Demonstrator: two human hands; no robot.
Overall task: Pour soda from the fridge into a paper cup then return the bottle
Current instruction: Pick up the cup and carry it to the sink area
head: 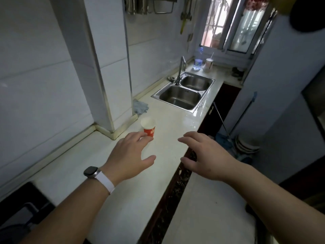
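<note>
Both relaxed, the left hand (129, 154) and right hand (204, 155) hover near the empty paper cup (148, 126)

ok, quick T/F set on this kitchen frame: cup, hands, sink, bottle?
1. The paper cup stands upright on the counter. True.
2. The right hand grips a soda bottle. False: it holds nothing, fingers spread.
3. The left hand wears a watch on its wrist. True.
4. The cup sits inside the sink. False: it stands on the counter, nearer than the sink.
5. A plastic bottle stands beyond the sink by the window. True.
</note>
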